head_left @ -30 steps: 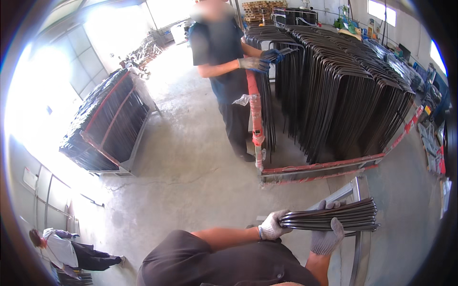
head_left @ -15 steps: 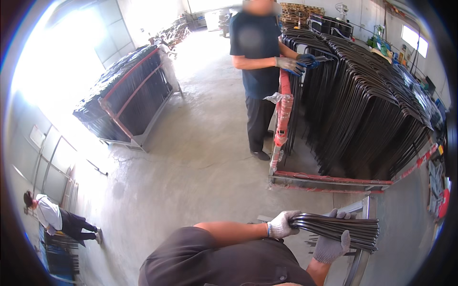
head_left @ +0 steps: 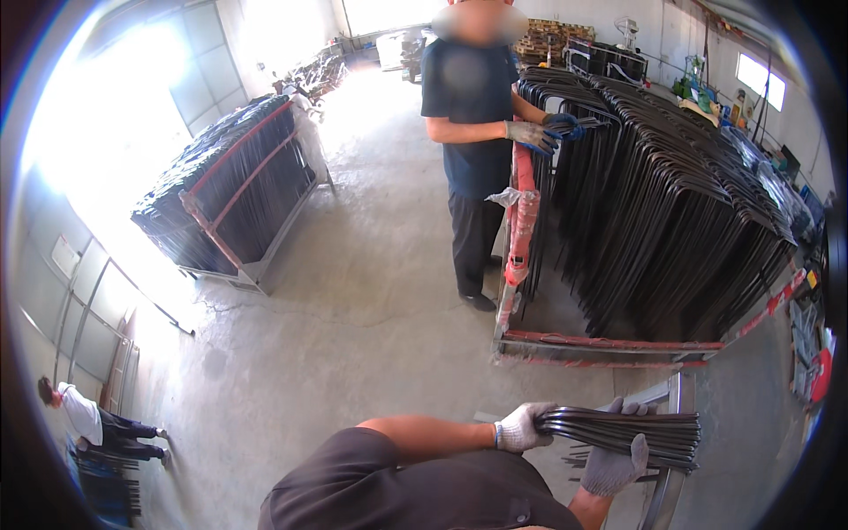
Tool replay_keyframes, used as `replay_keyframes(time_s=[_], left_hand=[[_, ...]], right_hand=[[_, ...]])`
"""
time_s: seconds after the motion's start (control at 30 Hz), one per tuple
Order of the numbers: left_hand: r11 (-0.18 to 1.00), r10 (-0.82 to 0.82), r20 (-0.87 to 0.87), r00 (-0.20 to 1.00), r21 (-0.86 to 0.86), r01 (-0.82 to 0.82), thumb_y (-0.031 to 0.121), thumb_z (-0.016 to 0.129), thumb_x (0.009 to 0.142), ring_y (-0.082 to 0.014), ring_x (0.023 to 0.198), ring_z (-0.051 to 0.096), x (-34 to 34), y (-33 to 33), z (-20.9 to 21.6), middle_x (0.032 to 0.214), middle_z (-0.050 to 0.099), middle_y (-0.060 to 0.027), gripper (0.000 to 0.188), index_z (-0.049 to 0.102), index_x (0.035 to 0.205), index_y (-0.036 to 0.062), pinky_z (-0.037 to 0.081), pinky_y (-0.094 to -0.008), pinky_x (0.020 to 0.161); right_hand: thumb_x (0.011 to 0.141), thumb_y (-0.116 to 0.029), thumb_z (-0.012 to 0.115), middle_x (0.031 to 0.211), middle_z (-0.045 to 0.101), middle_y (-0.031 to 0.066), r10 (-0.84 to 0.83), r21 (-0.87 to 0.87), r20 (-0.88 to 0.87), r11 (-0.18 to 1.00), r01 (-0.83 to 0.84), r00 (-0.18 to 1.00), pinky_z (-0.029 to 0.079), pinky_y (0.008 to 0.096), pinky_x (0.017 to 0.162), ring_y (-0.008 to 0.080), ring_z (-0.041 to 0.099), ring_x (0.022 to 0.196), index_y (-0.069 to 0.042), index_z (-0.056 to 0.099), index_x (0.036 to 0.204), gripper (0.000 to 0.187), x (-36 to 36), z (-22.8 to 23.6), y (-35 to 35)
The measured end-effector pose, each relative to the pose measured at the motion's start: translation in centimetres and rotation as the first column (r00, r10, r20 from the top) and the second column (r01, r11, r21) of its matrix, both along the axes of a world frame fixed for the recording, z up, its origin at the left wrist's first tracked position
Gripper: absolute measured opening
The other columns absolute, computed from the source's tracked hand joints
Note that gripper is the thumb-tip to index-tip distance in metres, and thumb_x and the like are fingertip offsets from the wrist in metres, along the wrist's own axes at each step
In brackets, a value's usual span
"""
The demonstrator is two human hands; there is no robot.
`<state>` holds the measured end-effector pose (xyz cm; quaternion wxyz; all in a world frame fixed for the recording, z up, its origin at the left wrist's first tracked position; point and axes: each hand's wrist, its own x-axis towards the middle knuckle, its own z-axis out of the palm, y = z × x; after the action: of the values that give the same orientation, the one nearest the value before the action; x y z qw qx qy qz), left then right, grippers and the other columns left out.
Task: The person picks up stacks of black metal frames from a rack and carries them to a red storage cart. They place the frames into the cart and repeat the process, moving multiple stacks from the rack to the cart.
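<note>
In the head view, a bundle of thin dark metal rods (head_left: 623,430) is seen at the lower right of the frame, lying roughly level and carried in both gloved hands. The left hand (head_left: 521,427), in a white knitted glove, is closed around the bundle's left end, with the bare forearm running in from the lower centre. The right hand (head_left: 616,457), in a grey glove, is cupped under the middle of the bundle, the fingers curled up around the far side. A grey metal frame (head_left: 669,424) is seen directly beneath and behind the bundle, at the lower right edge.

In the upper right of the frame, a large rack (head_left: 609,346) with a red-painted base is filled with upright bent black rods (head_left: 671,203), packed closely in rows. A red upright post (head_left: 521,230) wrapped in plastic stands at the rack's left corner. A co-worker (head_left: 473,150) in a dark shirt is standing just beside that post, at the upper centre, with gloved hands (head_left: 541,132) placed on the tops of the racked rods.

At the upper left, a second rack (head_left: 231,190) loaded with dark rods is set on the concrete floor (head_left: 353,336). At the lower left edge, another person (head_left: 88,422) in a white top is seen, well apart from the rest.
</note>
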<state>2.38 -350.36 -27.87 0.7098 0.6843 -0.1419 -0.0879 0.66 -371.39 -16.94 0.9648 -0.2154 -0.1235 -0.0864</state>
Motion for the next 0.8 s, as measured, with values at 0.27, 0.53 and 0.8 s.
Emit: replay_keyframes(time_s=[0.27, 0.53, 0.8], left_hand=[[1.000, 0.003, 0.000, 1.000, 0.012, -0.003, 0.001, 0.083, 0.084, -0.0096, 0.096, 0.069, 0.1, -0.3, 0.5, 0.100, 0.076, -0.0023, 0.041, 0.070, 0.123, 0.0057, 0.060, -0.0352, 0.089], [0.998, -0.007, 0.026, 1.000, 0.056, 0.005, 0.002, 0.084, 0.084, -0.0113, 0.092, 0.070, -0.1, -0.2, 0.8, 0.098, 0.076, -0.0028, 0.045, 0.070, 0.126, 0.0066, 0.061, -0.0357, 0.087], [0.989, -0.112, -0.135, 0.984, 0.080, 0.124, 0.004, 0.083, 0.084, -0.0141, 0.093, 0.075, -0.1, 1.1, 3.2, 0.099, 0.078, -0.0034, 0.062, 0.067, 0.144, 0.0074, 0.064, -0.0375, 0.085]], right_hand=[[0.103, -0.013, 0.069, 0.147, 0.069, 0.0132, 0.018, 0.003, 0.006, 1.000, -0.018, 1.000, 0.029, 0.0559, 0.140, 0.0286, 0.064, 0.143, -0.002, 0.048, 0.164, 0.066, 0.0, -0.4, -0.4], [0.099, -0.014, 0.071, 0.144, 0.068, 0.0092, -0.004, -0.041, -0.055, 0.999, 0.002, 0.998, 0.030, 0.0557, 0.139, 0.0275, 0.062, 0.142, -0.004, 0.049, 0.164, 0.069, -0.3, 0.1, -0.5], [0.099, -0.012, 0.072, 0.143, 0.072, 0.0106, 0.026, -0.015, -0.044, 1.000, -0.027, 0.999, 0.030, 0.0553, 0.139, 0.0278, 0.065, 0.140, -0.004, 0.053, 0.160, 0.064, -0.4, 0.9, -0.3]])
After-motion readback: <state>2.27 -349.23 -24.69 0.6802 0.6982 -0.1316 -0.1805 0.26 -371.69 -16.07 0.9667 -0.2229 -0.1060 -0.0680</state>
